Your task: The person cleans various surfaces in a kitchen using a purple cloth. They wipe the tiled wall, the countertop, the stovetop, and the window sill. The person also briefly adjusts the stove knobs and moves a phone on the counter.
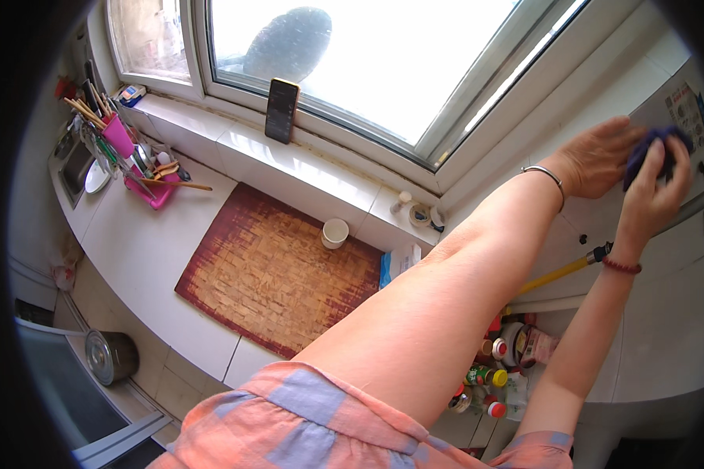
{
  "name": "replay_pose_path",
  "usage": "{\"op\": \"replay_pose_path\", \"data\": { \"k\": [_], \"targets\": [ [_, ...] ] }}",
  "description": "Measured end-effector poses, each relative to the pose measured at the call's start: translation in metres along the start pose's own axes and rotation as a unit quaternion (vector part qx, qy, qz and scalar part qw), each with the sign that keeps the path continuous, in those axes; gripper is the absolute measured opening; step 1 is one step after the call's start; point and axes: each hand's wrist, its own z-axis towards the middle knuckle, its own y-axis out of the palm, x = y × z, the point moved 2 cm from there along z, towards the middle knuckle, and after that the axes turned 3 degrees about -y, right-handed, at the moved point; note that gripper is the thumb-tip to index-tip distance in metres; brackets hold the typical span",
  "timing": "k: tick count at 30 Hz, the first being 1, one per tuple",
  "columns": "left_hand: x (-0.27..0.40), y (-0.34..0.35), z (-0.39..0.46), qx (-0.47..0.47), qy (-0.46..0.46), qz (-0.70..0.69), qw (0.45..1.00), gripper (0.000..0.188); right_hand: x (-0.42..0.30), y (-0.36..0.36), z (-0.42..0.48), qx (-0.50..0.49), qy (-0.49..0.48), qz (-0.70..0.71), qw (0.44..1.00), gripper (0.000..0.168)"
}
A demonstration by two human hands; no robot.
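Note:
Both my arms reach to the upper right, towards the tiled wall. My right hand (657,182) grips a bunched dark purple cloth (645,155) near a wall-mounted box that bears printed stickers (689,114). Just left of the cloth is my left hand (598,155), palm towards the wall, with a metal bangle at its wrist; its fingertips reach the cloth's edge, and whether they press on it I cannot tell. A yellow gas hose (557,275) with a black fitting runs below my hands.
On the white counter lie a woven-pattern board (270,269) with a white cup (335,233), and a pink utensil rack (152,190). A phone (281,111) leans on the window. Several seasoning bottles (487,375) stand below my arms. A steel pot (111,356) sits lower left.

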Motion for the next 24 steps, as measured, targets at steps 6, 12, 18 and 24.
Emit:
{"op": "replay_pose_path", "data": {
  "k": [6, 12, 18, 24],
  "targets": [
    [-0.002, -0.003, 0.002, 0.034, -0.005, 0.032, 0.999, 0.031, 0.003, 0.036, 0.015, -0.086, -0.023, -0.049, 0.995, 0.017],
    [0.000, 0.004, 0.007, 0.085, -0.028, -0.045, 0.995, 0.039, 0.007, 0.037, 0.024, -0.092, -0.041, -0.018, 0.995, 0.017],
    [-0.004, -0.037, -0.008, -0.107, -0.055, -0.298, 0.947, 0.028, 0.013, 0.021, 0.034, -0.163, 0.152, 0.251, 0.942, 0.031],
    [-0.036, -0.086, -0.015, 0.068, -0.339, -0.361, 0.866, 0.011, 0.012, 0.021, 0.032, -0.216, 0.077, 0.081, 0.970, 0.026]
  ]
}}
